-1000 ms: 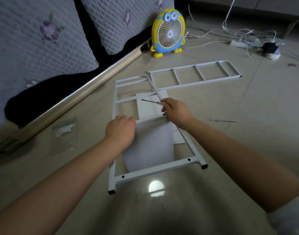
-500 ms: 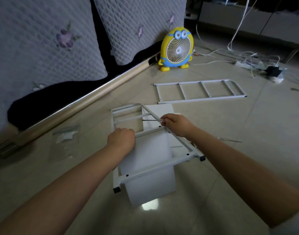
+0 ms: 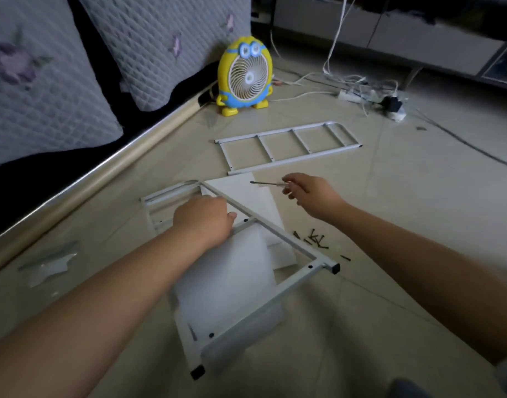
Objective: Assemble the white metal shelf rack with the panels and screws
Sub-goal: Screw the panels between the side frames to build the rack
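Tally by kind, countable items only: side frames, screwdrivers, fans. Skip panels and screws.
Side frames: 2, the held side frame gripped by the left hand, and the floor side frame
Screwdriver: 1, pinched in the right hand
Fan: 1
Total: 4

No text, label, brand, number or sign can be read anywhere in view. Any markings on the power strip [image 3: 357, 96], far right, and on the yellow fan [image 3: 244, 76], far centre, are too small and soft to make out.
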A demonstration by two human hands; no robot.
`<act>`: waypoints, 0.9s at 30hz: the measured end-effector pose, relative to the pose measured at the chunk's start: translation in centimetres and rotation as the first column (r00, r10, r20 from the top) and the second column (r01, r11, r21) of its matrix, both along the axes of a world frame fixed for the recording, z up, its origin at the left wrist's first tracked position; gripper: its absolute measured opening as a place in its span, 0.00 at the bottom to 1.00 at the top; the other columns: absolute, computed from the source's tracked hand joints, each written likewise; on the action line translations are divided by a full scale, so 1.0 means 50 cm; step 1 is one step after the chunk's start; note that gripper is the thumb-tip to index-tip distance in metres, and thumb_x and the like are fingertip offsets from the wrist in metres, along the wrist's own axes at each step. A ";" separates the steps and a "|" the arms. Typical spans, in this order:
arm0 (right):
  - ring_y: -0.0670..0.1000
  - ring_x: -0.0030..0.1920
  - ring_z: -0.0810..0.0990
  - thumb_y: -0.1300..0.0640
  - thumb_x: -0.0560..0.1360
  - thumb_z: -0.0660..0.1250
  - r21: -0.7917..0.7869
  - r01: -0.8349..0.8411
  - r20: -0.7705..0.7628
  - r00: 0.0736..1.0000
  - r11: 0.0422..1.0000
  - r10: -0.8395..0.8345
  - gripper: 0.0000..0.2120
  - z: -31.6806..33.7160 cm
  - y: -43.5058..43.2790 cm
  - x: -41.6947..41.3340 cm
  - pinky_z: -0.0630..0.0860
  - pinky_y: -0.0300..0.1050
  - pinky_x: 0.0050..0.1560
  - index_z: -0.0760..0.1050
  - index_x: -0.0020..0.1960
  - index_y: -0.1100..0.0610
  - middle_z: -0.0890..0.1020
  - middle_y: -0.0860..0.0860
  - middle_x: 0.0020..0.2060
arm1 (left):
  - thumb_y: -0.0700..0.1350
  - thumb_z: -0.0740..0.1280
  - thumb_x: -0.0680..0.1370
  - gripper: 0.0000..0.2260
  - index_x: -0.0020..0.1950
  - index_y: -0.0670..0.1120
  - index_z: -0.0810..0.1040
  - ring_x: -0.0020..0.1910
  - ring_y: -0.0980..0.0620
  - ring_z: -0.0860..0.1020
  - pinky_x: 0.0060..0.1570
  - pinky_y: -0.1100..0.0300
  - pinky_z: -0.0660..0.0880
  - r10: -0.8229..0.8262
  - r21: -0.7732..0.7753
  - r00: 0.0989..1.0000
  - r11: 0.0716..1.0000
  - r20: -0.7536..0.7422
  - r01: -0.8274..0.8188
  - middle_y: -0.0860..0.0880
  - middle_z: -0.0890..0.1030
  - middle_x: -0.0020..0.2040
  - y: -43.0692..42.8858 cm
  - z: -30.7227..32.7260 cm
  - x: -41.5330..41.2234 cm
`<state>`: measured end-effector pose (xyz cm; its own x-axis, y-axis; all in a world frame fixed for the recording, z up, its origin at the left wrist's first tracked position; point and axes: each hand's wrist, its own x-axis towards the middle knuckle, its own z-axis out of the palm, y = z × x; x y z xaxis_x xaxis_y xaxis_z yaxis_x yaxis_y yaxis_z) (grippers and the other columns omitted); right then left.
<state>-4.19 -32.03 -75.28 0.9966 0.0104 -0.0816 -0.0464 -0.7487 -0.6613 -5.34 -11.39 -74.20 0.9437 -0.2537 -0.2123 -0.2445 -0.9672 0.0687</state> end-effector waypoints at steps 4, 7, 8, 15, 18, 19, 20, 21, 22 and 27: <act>0.53 0.55 0.77 0.59 0.80 0.56 -0.168 0.187 -0.033 0.980 0.968 -0.195 0.14 -0.034 -0.137 -0.040 0.70 0.41 0.55 0.74 0.63 0.59 0.81 0.54 0.55 | 0.54 0.51 0.81 0.18 0.55 0.43 0.74 0.57 0.42 0.73 0.46 0.56 0.67 -0.140 -0.087 0.990 0.987 -0.036 0.136 0.42 0.76 0.57 -0.100 -0.004 0.018; 0.55 0.55 0.77 0.60 0.79 0.57 -0.279 0.219 -0.128 0.957 0.935 -0.262 0.14 -0.085 -0.208 -0.084 0.70 0.41 0.52 0.75 0.60 0.58 0.80 0.55 0.56 | 0.54 0.50 0.82 0.19 0.51 0.42 0.73 0.53 0.43 0.73 0.43 0.57 0.65 -0.210 -0.123 0.976 0.972 -0.063 0.201 0.43 0.76 0.53 -0.154 -0.016 0.008; 0.56 0.55 0.77 0.61 0.78 0.57 -0.289 0.241 -0.149 0.945 0.927 -0.292 0.13 -0.104 -0.232 -0.098 0.70 0.41 0.50 0.75 0.59 0.59 0.80 0.56 0.55 | 0.54 0.50 0.82 0.18 0.48 0.43 0.73 0.52 0.44 0.74 0.43 0.57 0.65 -0.233 -0.120 0.969 0.967 -0.076 0.224 0.43 0.76 0.51 -0.174 -0.022 0.008; 0.58 0.52 0.78 0.64 0.74 0.62 -0.170 0.357 -0.228 0.892 0.918 -0.389 0.09 -0.271 -0.317 -0.120 0.71 0.43 0.49 0.78 0.51 0.63 0.82 0.60 0.49 | 0.54 0.56 0.80 0.17 0.58 0.44 0.75 0.54 0.48 0.74 0.49 0.59 0.70 -0.282 0.145 0.891 0.925 -0.356 0.351 0.47 0.77 0.56 -0.266 -0.048 0.054; 0.58 0.49 0.79 0.64 0.72 0.65 -0.088 0.387 -0.250 0.884 0.918 -0.396 0.06 -0.339 -0.336 -0.099 0.70 0.44 0.46 0.78 0.47 0.64 0.82 0.60 0.46 | 0.53 0.54 0.81 0.16 0.61 0.45 0.72 0.59 0.48 0.72 0.52 0.58 0.69 -0.285 0.272 0.876 0.873 -0.389 0.404 0.47 0.74 0.60 -0.308 -0.050 0.081; 0.58 0.48 0.79 0.64 0.72 0.65 -0.063 0.393 -0.257 0.882 0.917 -0.395 0.05 -0.357 -0.342 -0.091 0.71 0.44 0.45 0.78 0.46 0.64 0.82 0.60 0.45 | 0.53 0.54 0.81 0.16 0.61 0.46 0.71 0.59 0.48 0.72 0.50 0.57 0.69 -0.293 0.321 0.873 0.846 -0.390 0.427 0.47 0.73 0.60 -0.325 -0.050 0.091; 0.58 0.47 0.79 0.64 0.71 0.65 -0.040 0.399 -0.256 0.882 0.916 -0.395 0.05 -0.371 -0.349 -0.082 0.71 0.44 0.43 0.78 0.45 0.64 0.82 0.60 0.44 | 0.52 0.53 0.81 0.15 0.61 0.46 0.71 0.59 0.47 0.72 0.47 0.57 0.68 -0.304 0.368 0.872 0.815 -0.385 0.447 0.48 0.73 0.60 -0.345 -0.051 0.101; 0.58 0.46 0.78 0.64 0.71 0.66 -0.024 0.398 -0.254 0.885 0.917 -0.390 0.05 -0.383 -0.356 -0.073 0.69 0.43 0.41 0.78 0.45 0.65 0.82 0.61 0.43 | 0.50 0.53 0.81 0.14 0.61 0.46 0.71 0.58 0.47 0.73 0.45 0.58 0.67 -0.317 0.413 0.870 0.783 -0.378 0.465 0.48 0.73 0.60 -0.367 -0.055 0.113; 0.57 0.45 0.78 0.65 0.71 0.66 -0.013 0.383 -0.251 0.893 0.924 -0.374 0.05 -0.393 -0.363 -0.065 0.67 0.42 0.39 0.78 0.44 0.65 0.82 0.61 0.42 | 0.49 0.53 0.82 0.13 0.62 0.45 0.71 0.58 0.47 0.73 0.43 0.57 0.66 -0.330 0.448 0.866 0.753 -0.376 0.482 0.48 0.73 0.60 -0.391 -0.060 0.125; 0.56 0.46 0.76 0.62 0.71 0.68 -0.002 0.271 -0.242 0.934 0.963 -0.263 0.05 -0.447 -0.389 -0.038 0.60 0.39 0.38 0.78 0.44 0.64 0.81 0.59 0.41 | 0.45 0.55 0.81 0.13 0.63 0.46 0.73 0.52 0.49 0.73 0.34 0.60 0.64 -0.282 0.471 0.865 0.747 -0.414 0.469 0.48 0.72 0.54 -0.503 -0.126 0.194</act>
